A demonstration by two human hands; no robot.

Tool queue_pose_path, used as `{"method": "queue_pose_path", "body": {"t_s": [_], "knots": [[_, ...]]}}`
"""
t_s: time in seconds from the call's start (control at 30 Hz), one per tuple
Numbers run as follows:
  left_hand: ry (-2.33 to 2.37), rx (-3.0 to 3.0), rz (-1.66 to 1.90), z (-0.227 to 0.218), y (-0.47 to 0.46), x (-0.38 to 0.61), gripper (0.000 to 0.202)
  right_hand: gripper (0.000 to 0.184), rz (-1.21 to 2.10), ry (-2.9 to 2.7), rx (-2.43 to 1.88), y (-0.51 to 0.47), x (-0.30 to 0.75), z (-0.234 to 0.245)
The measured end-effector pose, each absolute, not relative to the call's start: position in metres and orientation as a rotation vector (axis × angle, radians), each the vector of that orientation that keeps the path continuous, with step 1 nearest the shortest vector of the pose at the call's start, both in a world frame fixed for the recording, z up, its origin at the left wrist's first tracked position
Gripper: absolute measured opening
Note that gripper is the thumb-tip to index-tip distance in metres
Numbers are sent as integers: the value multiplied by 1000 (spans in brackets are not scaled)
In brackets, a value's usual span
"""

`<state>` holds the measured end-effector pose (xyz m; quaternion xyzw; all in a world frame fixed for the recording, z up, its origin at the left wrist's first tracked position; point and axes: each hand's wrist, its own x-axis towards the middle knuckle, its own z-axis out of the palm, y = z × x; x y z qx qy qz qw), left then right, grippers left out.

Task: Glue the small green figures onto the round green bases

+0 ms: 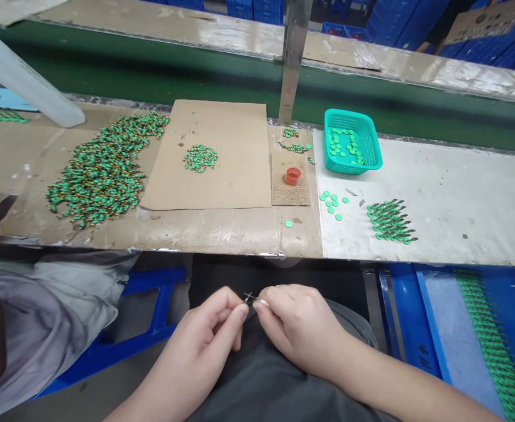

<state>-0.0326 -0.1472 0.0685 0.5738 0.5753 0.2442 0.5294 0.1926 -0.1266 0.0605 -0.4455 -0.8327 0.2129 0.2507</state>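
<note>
My left hand [213, 328] and my right hand [299, 319] meet above my lap, just below the table's front edge. Each has thumb and forefinger pinched together. Between the fingertips is a small, thin, dark piece with crossing ends [249, 296]; its kind is too small to tell, and the fingers hide part of it. Nearest on the table above the hands lies one green disc [288, 224]. Further right, several green discs [331, 202] lie loose beside rows of green discs with dark, twisted stems [392, 221].
A big heap of small green and gold pieces [101, 170] lies left of a cardboard sheet [226, 187], which bears a smaller pile [200, 158]. A red cup [293, 175] and a teal basket [374, 158] stand right. A metal post [293, 64] rises behind. Someone's sleeve [55, 334] is at left.
</note>
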Motion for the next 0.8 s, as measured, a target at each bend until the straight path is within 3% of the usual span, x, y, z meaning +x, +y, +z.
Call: {"method": "queue_pose_path", "body": {"t_s": [0.8], "knots": [[1384,1199,428,70,-150,-37,81,37,657,-2253,-1225,-128,193,60]]}}
